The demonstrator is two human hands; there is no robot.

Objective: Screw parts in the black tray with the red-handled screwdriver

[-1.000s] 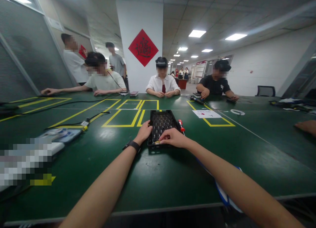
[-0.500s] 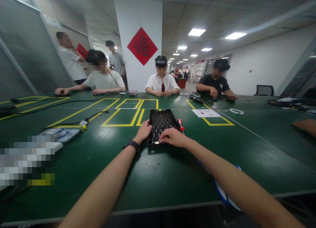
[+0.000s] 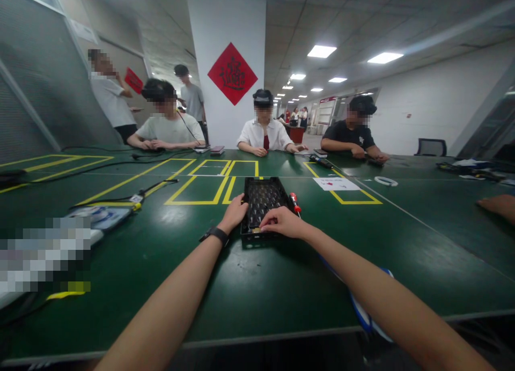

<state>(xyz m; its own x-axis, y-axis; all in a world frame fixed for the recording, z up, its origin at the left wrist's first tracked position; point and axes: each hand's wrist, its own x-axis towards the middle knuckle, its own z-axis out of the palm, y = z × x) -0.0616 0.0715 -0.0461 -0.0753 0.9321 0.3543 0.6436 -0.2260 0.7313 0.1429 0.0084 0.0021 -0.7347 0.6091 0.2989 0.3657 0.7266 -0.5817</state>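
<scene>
A black grid tray (image 3: 263, 197) lies flat on the green table (image 3: 257, 285) in front of me. My left hand (image 3: 234, 214) grips the tray's left edge, fingers curled over the rim. My right hand (image 3: 284, 222) rests on the tray's near right corner, fingertips pinched on a small yellowish piece that is too small to name. A red-handled screwdriver (image 3: 295, 202) lies against the tray's right side, just beyond my right hand. A dark watch sits on my left wrist.
Yellow tape rectangles (image 3: 201, 191) mark the table. Cables (image 3: 132, 197) and a packet (image 3: 100, 216) lie to the left, a white paper (image 3: 336, 184) and a tape ring (image 3: 386, 181) to the right. People sit across the table; another person's hand (image 3: 497, 205) rests at the right edge.
My hands have barely moved on the tray. Across the table, the seated person at left drew an outstretched arm in, and the standing person shifted left.
</scene>
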